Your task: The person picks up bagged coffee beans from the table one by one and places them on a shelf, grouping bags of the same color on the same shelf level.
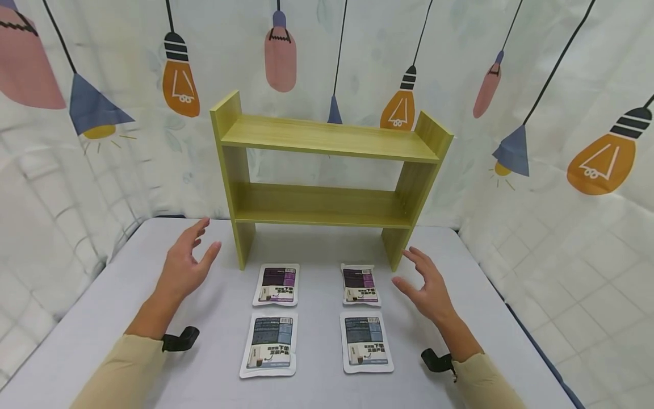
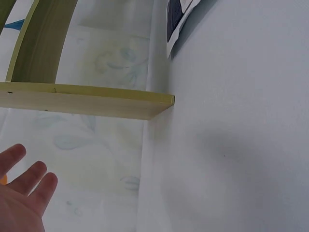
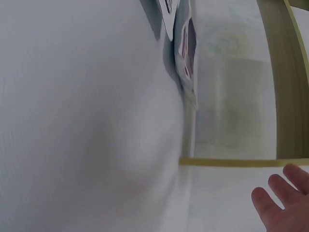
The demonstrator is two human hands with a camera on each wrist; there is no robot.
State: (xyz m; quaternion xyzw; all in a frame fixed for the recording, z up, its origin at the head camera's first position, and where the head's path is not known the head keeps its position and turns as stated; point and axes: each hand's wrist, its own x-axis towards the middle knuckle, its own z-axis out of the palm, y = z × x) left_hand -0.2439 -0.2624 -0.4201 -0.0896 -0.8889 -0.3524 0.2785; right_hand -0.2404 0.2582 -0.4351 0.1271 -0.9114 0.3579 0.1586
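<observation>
Both hands hover over the table with nothing in them. My left hand [image 1: 185,266] is left of the shelf's left leg, fingers extended and thumb spread. Beside the right leg, my right hand [image 1: 426,287] has its fingers apart and relaxed. Between the hands stands a yellow-green two-tier wooden shelf [image 1: 327,207], its boards bare. In front of it lie flat pouches in two rows: a purple-labelled pouch [image 1: 276,284] and another purple-labelled pouch [image 1: 360,285] at the back, a blue-labelled pouch [image 1: 269,345] and another blue-labelled pouch [image 1: 366,343] nearer. The wrist views show fingers near the shelf's side panels.
A white-covered table [image 1: 317,392] carries everything. Behind and at both sides hangs a pale curtain [image 1: 357,68] printed with lamps and bulbs, close behind the shelf. Dark wrist cameras [image 1: 181,339] sit on both wrists.
</observation>
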